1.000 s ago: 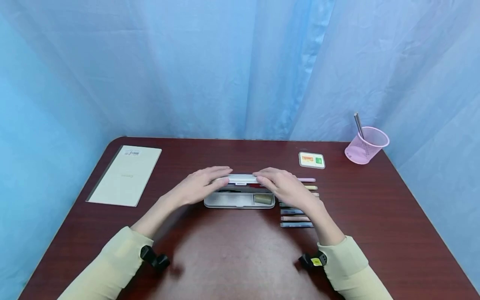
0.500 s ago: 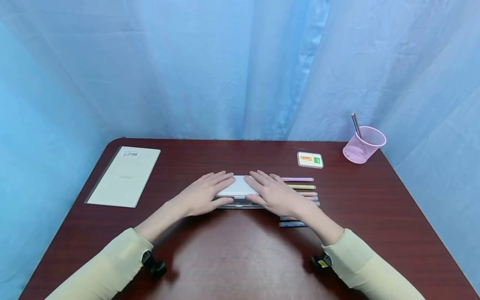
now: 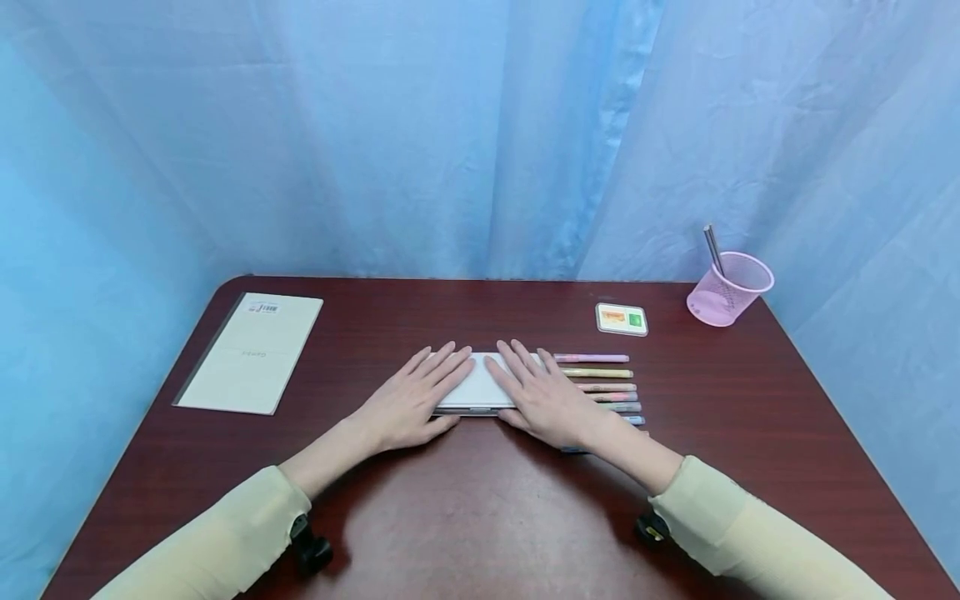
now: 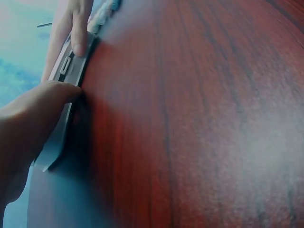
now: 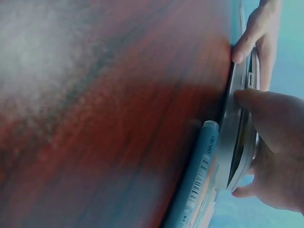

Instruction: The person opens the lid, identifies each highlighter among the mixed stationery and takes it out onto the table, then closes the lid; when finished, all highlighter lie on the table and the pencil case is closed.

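Observation:
A pencil case with a white lid (image 3: 474, 385) lies crosswise in the middle of the table. My left hand (image 3: 408, 404) rests on the lid's left part, fingers straight and spread, thumb at the front edge. On the right part lies my right hand (image 3: 551, 404), likewise flat, its thumb by the front rim. In the right wrist view a thin dark gap runs between the lid and the grey base (image 5: 230, 128) at the right end. The left wrist view shows the front clasp (image 4: 65, 65) between both thumbs. The case's contents are hidden.
Several pens (image 3: 596, 373) lie in a row right of the case, some partly under my right forearm. A blue marker (image 5: 202, 166) is nearest. A notebook (image 3: 251, 354) lies left, a small white card-like case (image 3: 622, 319) behind right, a pink mesh cup (image 3: 723, 296) at the far right corner.
The pencil case's lid has swung down toward me from upright to nearly flat on the base. Both hands came forward and down with it, their fingers spreading out over the lid.

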Available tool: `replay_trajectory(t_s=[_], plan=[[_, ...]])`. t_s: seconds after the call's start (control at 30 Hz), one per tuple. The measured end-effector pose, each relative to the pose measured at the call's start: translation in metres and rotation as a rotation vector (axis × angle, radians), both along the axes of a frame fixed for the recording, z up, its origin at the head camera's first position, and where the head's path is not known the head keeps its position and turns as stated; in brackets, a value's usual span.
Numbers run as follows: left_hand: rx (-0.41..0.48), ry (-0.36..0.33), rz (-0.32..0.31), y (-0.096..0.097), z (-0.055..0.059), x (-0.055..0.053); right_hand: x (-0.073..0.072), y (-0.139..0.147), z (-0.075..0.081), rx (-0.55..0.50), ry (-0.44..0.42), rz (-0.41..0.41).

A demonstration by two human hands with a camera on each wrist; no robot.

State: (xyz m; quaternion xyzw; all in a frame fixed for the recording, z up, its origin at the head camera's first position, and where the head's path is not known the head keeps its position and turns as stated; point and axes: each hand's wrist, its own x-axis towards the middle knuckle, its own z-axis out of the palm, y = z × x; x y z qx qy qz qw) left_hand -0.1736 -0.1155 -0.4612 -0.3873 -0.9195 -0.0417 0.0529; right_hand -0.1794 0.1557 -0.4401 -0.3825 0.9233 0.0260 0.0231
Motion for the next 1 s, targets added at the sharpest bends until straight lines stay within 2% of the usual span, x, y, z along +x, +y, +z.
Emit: replay_trajectory(t_s=[0.43, 0.7, 1.0], plan=[[-0.028, 0.040, -0.007, 0.001, -0.008, -0.001, 0.002, 0.000, -0.008, 0.040, 0.111, 0.023], [-0.038, 0.057, -0.011, 0.001, -0.010, -0.002, 0.002, 0.000, -0.012, 0.060, 0.155, 0.026], [-0.042, 0.052, -0.007, 0.000, -0.010, -0.003, 0.002, -0.001, -0.010, 0.068, 0.141, 0.017]])
